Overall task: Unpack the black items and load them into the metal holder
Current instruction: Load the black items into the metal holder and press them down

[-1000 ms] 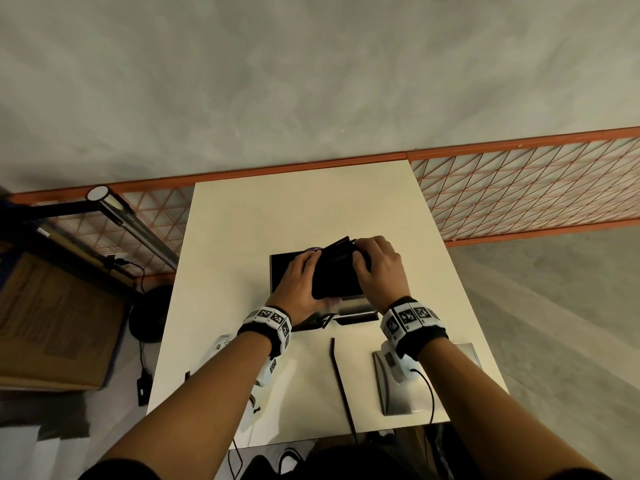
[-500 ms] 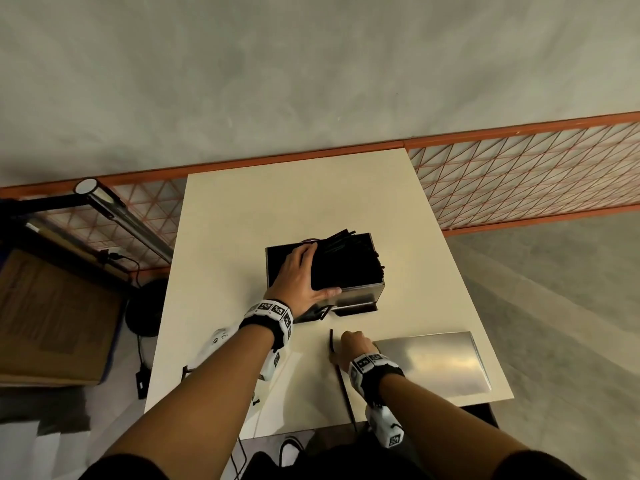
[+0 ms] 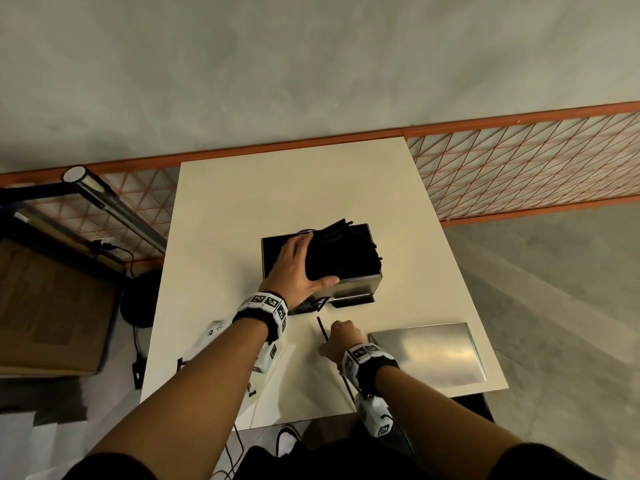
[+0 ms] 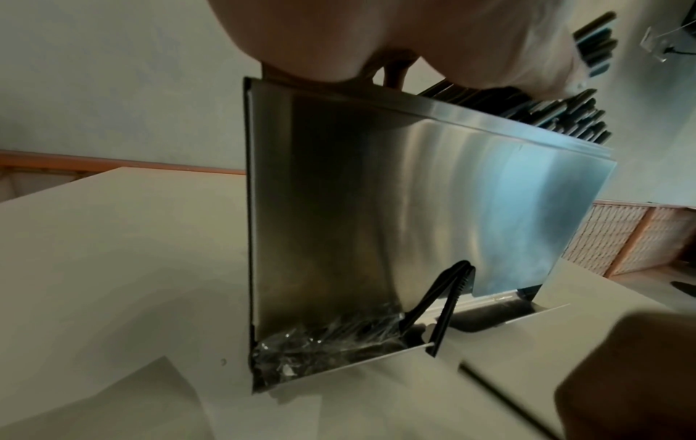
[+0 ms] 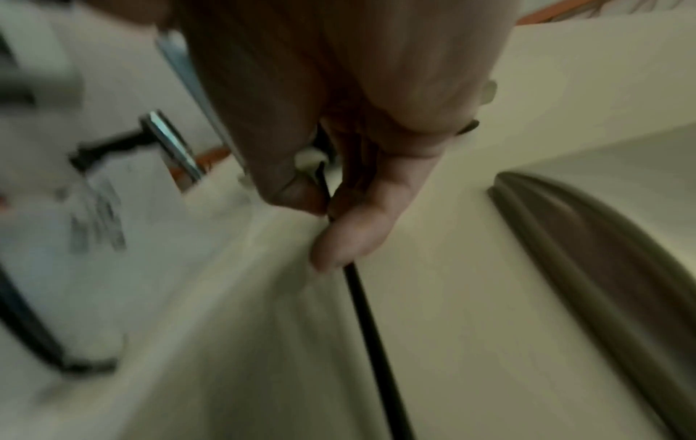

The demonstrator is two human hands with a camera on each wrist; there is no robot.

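1. The bundle of thin black plastic straws (image 3: 341,251) stands packed in the right part of the open-topped brushed-metal box holder (image 3: 360,289), their ends poking above its rim and leaning toward the counter's far edge; the left wrist view shows the same straw ends (image 4: 587,119) above the holder's steel front wall (image 4: 414,208).
2. The holder stands near the middle of the pale rectangular counter (image 3: 277,188).
3. The left hand (image 3: 294,268) rests over the holder's top, fingers straight and laid against the left face of the bundle, thumb stretched along the near rim.
4. One single black straw (image 3: 322,329) lies on the counter between the holder and the near edge, running toward that edge.
5. The right hand (image 3: 341,342) is clamped on this straw: in the right wrist view the thumb and a fingertip (image 5: 350,238) pinch the black shaft (image 5: 373,327) near its upper end.
6. Crumpled clear plastic wrap (image 4: 324,342) sits in the tray at the foot of the holder's front wall, with a bent black strip (image 4: 444,303) propped beside it.
7. A flat shiny metal plate (image 3: 429,355) lies at the counter's near right corner, just beside the right hand.
8. An orange-framed wire mesh fence (image 3: 519,168) runs along the counter's far edge.
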